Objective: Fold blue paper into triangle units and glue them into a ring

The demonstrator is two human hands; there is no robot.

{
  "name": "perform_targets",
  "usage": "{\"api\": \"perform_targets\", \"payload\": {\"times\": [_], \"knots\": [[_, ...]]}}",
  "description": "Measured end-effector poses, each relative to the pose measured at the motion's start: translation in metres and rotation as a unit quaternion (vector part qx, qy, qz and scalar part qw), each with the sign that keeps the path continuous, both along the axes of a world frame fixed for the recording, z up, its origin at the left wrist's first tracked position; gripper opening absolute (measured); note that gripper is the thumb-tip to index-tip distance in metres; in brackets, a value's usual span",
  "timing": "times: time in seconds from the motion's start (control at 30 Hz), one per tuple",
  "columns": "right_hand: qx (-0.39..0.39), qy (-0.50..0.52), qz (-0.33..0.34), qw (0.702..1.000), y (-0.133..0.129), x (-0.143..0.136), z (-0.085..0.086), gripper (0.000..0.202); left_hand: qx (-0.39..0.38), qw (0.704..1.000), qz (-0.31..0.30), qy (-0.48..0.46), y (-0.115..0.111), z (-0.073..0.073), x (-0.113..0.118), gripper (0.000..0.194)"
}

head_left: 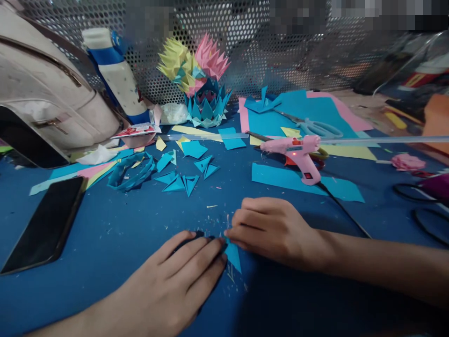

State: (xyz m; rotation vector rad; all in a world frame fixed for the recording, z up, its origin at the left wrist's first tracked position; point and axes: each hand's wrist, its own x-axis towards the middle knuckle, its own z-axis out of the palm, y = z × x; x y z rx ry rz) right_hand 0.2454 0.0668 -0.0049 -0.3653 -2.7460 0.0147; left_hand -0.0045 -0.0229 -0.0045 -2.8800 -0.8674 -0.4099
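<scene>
A small blue folded paper piece (233, 255) lies on the dark blue table (133, 234), its pointed end toward me. My left hand (189, 276) is flat with its fingers stretched out, and the fingertips touch the paper's left side. At the upper edge of the paper, my right hand (270, 229) is closed, with fingers curled and fingertips pressed on it. Paper scraps surround the fingertips. Beyond the hands lie several blue folded triangles (175, 181).
A pink glue gun (296, 152) rests behind my right hand, its cord (345, 210) running toward my forearm. At left are a phone (45, 224), bag (52, 84) and bottle (117, 77). Scissors (315, 127) and paper flowers (206, 84) stand farther back.
</scene>
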Motion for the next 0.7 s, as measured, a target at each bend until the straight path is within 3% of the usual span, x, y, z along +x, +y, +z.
{"api": "perform_targets", "payload": {"times": [0.13,0.5,0.7], "knots": [[0.061,0.032,0.034,0.997,0.000,-0.001,0.005,0.022,-0.006,1.000,0.015,0.003,0.000,-0.001,0.001,0.034],[0.032,-0.002,0.089,0.995,0.007,0.000,0.010,0.031,0.002,1.000,0.002,0.015,0.003,0.000,0.000,0.035],[0.008,-0.045,0.060,0.997,0.011,0.004,0.017,0.022,0.010,0.999,-0.013,0.030,0.003,0.003,-0.002,0.037]]}}
